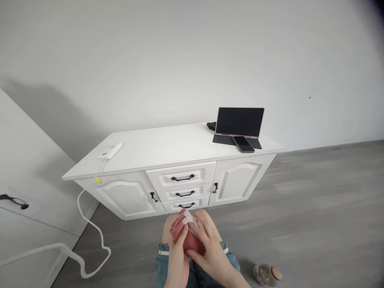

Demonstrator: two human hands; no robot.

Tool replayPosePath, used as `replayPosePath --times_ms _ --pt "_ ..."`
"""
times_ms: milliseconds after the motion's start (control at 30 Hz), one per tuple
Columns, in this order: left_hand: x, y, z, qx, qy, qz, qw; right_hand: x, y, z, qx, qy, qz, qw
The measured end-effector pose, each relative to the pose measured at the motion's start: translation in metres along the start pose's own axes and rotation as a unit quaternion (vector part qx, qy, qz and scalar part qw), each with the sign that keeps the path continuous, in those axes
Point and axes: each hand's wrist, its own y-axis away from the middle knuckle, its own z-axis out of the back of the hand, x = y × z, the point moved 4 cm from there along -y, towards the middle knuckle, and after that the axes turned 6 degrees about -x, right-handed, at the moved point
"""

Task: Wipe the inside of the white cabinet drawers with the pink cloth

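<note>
Cabinet: standing at the far side
Tablet: standing on its right
Right hand: holding the cloth's right side, fingers spreading slightly
Left hand: gripping its left side, thumb pressing; other fingers hiding, cannot tell
Cloth: sitting near, between both hands

Much of my left grip is hiding behind the red cloth bundle, while my right grip is covering its right side. I am failing to tell what its white strip is. My forearms and shorts are running off the near edge. On the counter, the tablet is concealing part of a black item, and the phone is covering some stand flap. The white cable and wardrobe are leaving view at left. Markings on the white device and jar are showing too small for reading.
</note>
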Motion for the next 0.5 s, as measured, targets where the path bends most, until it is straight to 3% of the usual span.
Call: replayPosePath --times_ms 200,367,433,500 --pt "0.01 0.01 -0.011 0.075 0.013 0.089 0.993 0.001 -0.001 -0.004 0.012 -0.097 -0.068 0.993" --pt "0.019 -0.005 -0.015 0.128 0.009 0.126 0.984 -0.012 -0.012 0.007 -0.014 -0.181 -0.068 0.981" --pt "0.018 -0.015 -0.018 0.152 -0.011 0.132 0.979 -0.024 -0.016 0.012 -0.031 -0.242 -0.105 0.964" --pt "0.016 -0.028 -0.019 0.163 -0.04 0.136 0.976 -0.039 -0.018 0.016 -0.058 -0.337 -0.185 0.921"
